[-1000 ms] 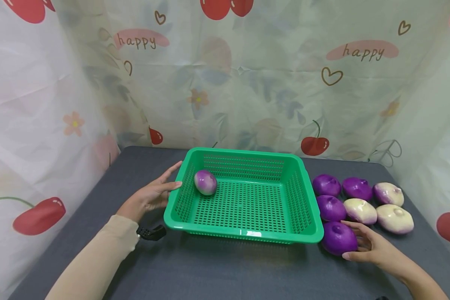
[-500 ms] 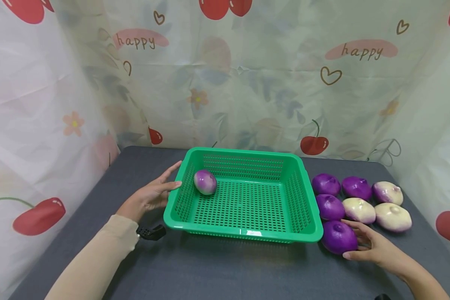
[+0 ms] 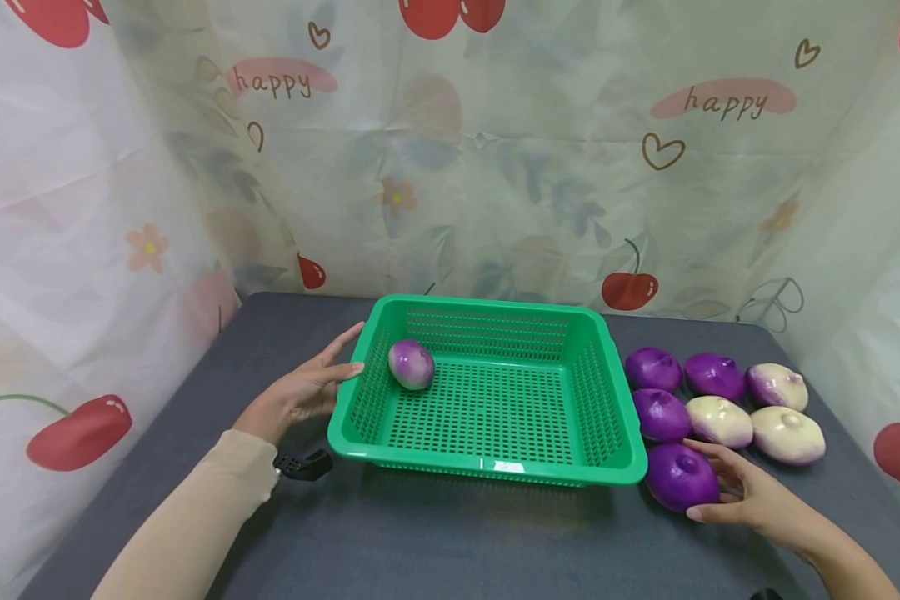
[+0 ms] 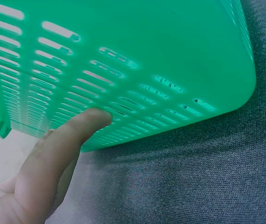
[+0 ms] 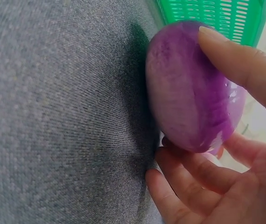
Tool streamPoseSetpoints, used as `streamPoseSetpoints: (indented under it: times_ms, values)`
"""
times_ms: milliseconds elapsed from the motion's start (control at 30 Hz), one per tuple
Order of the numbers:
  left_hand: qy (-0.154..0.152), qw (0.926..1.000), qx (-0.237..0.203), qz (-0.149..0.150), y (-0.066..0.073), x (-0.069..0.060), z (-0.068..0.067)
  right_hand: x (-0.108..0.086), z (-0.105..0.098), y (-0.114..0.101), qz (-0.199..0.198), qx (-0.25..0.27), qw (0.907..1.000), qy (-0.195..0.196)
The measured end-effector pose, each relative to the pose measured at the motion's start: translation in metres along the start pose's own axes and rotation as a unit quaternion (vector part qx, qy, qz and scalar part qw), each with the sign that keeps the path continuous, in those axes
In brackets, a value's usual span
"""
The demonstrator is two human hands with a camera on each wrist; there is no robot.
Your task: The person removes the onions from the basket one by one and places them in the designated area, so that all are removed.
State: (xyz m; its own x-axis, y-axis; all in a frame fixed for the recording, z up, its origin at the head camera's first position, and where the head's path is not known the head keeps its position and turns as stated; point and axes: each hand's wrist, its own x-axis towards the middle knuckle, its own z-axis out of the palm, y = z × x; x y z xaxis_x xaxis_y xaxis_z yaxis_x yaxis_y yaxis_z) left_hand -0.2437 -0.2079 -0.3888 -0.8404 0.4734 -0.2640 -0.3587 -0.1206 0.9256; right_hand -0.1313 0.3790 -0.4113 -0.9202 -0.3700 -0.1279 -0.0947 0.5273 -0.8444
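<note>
A green slotted plastic basket (image 3: 487, 477) stands mid-table, with one purple-and-white onion (image 3: 412, 364) inside near its left wall. My left hand (image 3: 300, 392) rests against the basket's left side, thumb at the rim; in the left wrist view a finger (image 4: 72, 135) touches the slotted outer wall. My right hand (image 3: 750, 496) holds a purple onion (image 3: 681, 477) by the basket's front right corner. In the right wrist view the thumb lies on one side of this onion (image 5: 184, 88) and the other fingers curl at its opposite side. The onion is at the tabletop.
Behind the held onion, several purple onions (image 3: 660, 415) and pale onions (image 3: 787, 435) sit close together right of the basket. A dark grey cloth (image 3: 480, 542) covers the table. Patterned curtains (image 3: 480, 167) hang at the back and both sides.
The held onion has shifted very slightly to the right and tilted a little in my right hand. My left hand and the basket stay as they were.
</note>
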Motion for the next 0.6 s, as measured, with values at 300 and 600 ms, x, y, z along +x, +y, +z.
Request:
streamPoseSetpoints:
  times_ms: [300,600]
  values:
    - [0.000,1.0000,0.001,0.000,0.0003,-0.0009,0.0014,-0.0012,0.0022,0.0023,-0.021,-0.008,0.9997,0.007]
    - [0.004,1.0000,0.004,0.003,0.0002,-0.0010,0.0017,-0.0011,0.0017,0.0024,-0.018,-0.022,0.9996,0.009]
